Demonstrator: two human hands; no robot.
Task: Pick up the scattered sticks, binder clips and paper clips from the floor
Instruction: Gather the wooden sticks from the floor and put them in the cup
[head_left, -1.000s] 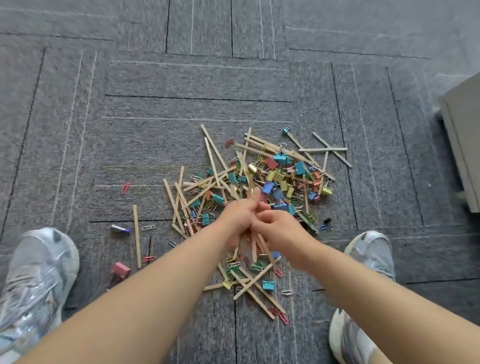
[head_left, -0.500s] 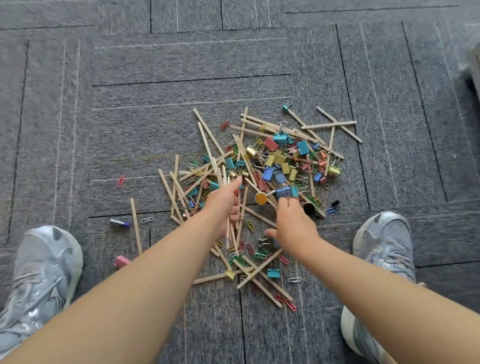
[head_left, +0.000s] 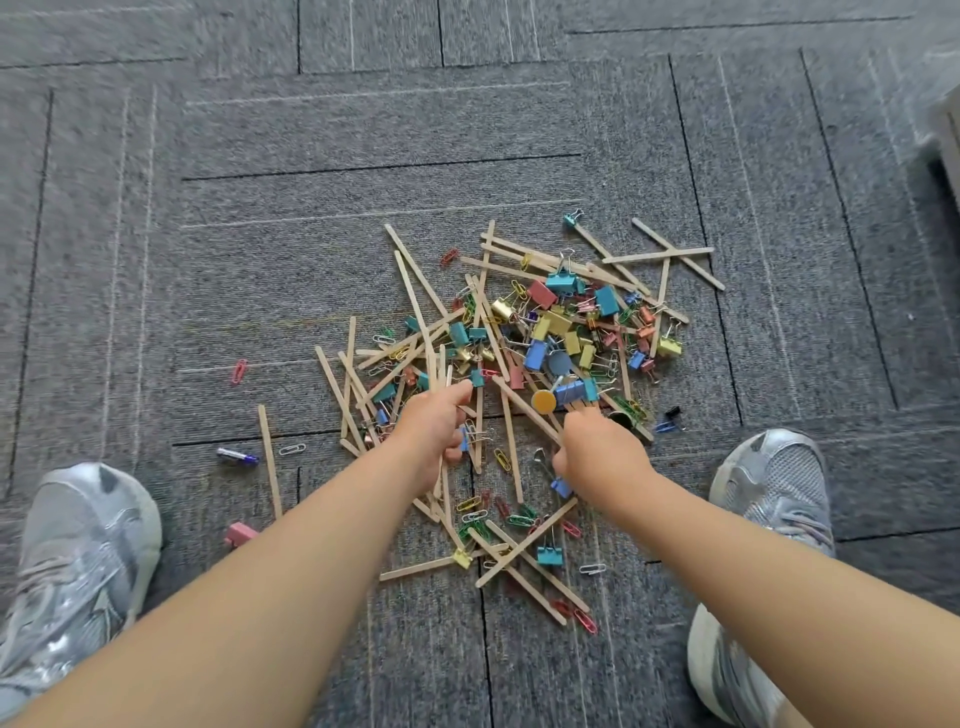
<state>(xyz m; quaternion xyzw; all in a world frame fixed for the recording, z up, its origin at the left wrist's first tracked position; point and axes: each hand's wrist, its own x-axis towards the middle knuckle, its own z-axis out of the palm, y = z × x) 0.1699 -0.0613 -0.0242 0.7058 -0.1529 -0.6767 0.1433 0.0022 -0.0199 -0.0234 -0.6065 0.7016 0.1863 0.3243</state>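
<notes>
Hands apart over pile: left hand (head_left: 435, 433) clenched on bundle of sticks (head_left: 435, 370), right hand (head_left: 597, 453) curled w/ blue binder clip (head_left: 560, 486) under it, grip unclear. Paper clips (head_left: 474, 509) on carpet (head_left: 260, 270) btwn shoes (head_left: 78, 551).

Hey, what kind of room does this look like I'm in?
Probably an office or a similar workroom. The floor is grey carpet tile with visible seams, the spilled pile is office supplies like binder clips and paper clips, and a pale furniture edge shows at far right.
</notes>
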